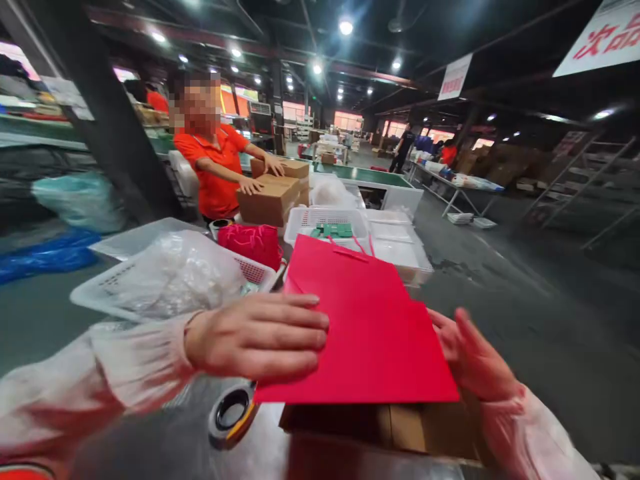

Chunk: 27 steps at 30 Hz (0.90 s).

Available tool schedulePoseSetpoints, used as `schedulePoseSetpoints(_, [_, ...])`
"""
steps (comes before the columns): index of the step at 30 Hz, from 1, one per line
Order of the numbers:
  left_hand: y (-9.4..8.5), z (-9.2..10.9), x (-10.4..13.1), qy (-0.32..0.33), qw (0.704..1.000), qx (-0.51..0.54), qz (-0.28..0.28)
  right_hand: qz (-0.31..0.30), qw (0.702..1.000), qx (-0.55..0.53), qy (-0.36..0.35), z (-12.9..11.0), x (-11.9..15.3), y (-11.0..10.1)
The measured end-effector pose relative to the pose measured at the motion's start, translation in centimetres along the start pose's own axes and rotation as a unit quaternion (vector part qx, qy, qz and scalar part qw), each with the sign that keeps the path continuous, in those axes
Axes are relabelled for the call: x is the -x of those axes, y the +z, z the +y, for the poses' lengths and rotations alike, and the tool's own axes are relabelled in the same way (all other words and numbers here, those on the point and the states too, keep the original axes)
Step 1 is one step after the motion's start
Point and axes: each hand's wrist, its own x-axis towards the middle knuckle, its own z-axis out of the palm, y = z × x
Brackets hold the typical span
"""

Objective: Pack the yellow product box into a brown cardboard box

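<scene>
A flat red paper bag (363,327) with thin red handles lies on top of a brown cardboard box (400,427) in front of me. My left hand (257,337) rests palm-down on the bag's left edge, fingers together and stretched out. My right hand (473,357) touches the bag's right edge from the side, fingers spread. A roll of tape (231,413) sits on the table under my left wrist. Both arms wear thin translucent sleeves.
White plastic baskets (100,293) hold clear bags, a red pouch (253,243) and green items (333,231). A person in an orange shirt (215,167) handles cardboard boxes (270,197) across the table. Open concrete floor (525,300) lies right, with tables and shelving beyond.
</scene>
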Motion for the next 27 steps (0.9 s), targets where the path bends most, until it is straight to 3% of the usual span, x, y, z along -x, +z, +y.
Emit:
schedulePoseSetpoints(2, [2.0, 1.3, -0.5, 0.052, 0.998, -0.044, -0.001, 0.020, 0.999, -0.011, -0.049, -0.6, -0.8, -0.1])
schedulePoseSetpoints(3, [2.7, 1.2, -0.6, 0.024, 0.998, -0.051, 0.013, 0.052, 0.995, -0.021, -0.084, -0.7, -1.1, -0.6])
schedulePoseSetpoints(5, [3.6, 0.0, -0.5, -0.126, 0.991, 0.015, 0.051, 0.117, 0.979, -0.039, -0.165, -0.7, -1.4, -1.8])
schedulePoseSetpoints(6, [4.0, -0.9, -0.5, -0.211, 0.970, 0.093, 0.075, 0.138, 0.968, -0.044, -0.207, -0.6, -1.5, -2.3])
schedulePoseSetpoints(8, [5.0, -2.2, -1.0, -0.350, 0.886, 0.282, 0.116, 0.151, 0.951, -0.041, -0.267, -0.1, -1.5, -2.8])
schedulePoseSetpoints(10, [6.1, -2.9, -2.5, -0.439, 0.794, 0.395, 0.147, 0.143, 0.946, -0.027, -0.291, 0.8, -1.3, -2.8])
schedulePoseSetpoints(11, [6.6, -2.9, -3.5, -0.458, 0.769, 0.414, 0.163, 0.135, 0.947, -0.013, -0.291, 1.3, -1.1, -3.0])
schedulePoseSetpoints(12, [6.8, -2.8, -4.5, -0.463, 0.762, 0.416, 0.177, 0.127, 0.950, 0.009, -0.285, 1.7, -0.8, -3.4])
schedulePoseSetpoints(14, [6.7, -2.5, -6.2, -0.447, 0.785, 0.395, 0.170, 0.118, 0.953, 0.079, -0.267, 2.3, 0.3, -5.4])
schedulePoseSetpoints(16, [5.9, -2.4, -7.1, -0.422, 0.829, 0.358, 0.081, 0.133, 0.945, 0.176, -0.242, 2.2, 1.9, -8.9])
schedulePoseSetpoints(18, [5.4, -2.3, -7.4, -0.391, 0.866, 0.304, -0.073, 0.174, 0.921, 0.276, -0.211, 1.5, 3.5, -12.8])
schedulePoseSetpoints(21, [7.6, -2.0, -8.1, -0.343, 0.885, 0.172, -0.263, 0.184, 0.867, 0.409, -0.214, 0.4, 4.2, -15.6])
schedulePoseSetpoints(24, [14.1, -1.5, -9.1, -0.325, 0.863, 0.031, -0.386, 0.072, 0.809, 0.522, -0.262, 0.3, 1.7, -13.3])
schedulePoseSetpoints(27, [21.3, -1.6, -9.3, -0.325, 0.840, 0.001, -0.434, -0.043, 0.717, 0.650, -0.247, 1.4, -2.8, -8.6])
